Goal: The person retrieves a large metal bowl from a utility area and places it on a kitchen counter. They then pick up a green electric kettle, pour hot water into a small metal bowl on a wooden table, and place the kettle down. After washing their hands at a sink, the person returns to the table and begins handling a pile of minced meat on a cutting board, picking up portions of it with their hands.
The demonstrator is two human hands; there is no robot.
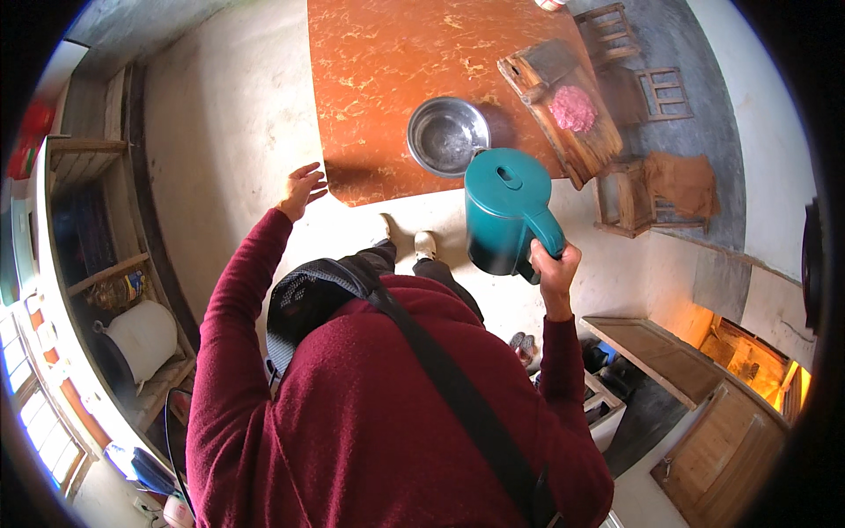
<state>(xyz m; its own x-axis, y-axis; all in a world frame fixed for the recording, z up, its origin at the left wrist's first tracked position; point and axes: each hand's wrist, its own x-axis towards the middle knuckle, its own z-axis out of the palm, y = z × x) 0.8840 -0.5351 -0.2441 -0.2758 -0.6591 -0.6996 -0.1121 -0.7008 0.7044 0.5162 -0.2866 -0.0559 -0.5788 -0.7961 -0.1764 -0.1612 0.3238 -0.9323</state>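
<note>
- Where our right hand [553, 264] closes on the handle, the teal kettle [509, 211] hangs upright with its lid shut and its body to the left of the fist.
- We wrap the right fingers [547, 256] fully around the handle, which passes through the closed fist; the thumb side faces the kettle body.
- We hold the kettle in the air, above the pale floor [238, 132] and just off the near edge of the orange mottled table [396, 62].
- We see the kettle's lid just below the rim of the empty metal bowl [446, 135], which stands on the table; whether the two touch cannot be told from above.
- We keep our left hand [302, 189] raised and empty, fingers spread and slightly curled, just left of the table's near corner and well apart from the kettle.
- We note a wooden chopping board [563, 119] at the table's right edge, carrying a heap of pink minced meat [573, 109].
- We note wooden stools [651, 189] to the right of the table, one draped with a brown cloth.
- We see our shoes [424, 245] on the floor between the table edge and the kettle.
- We note shelving on the left wall holding a white bucket [143, 339].
</note>
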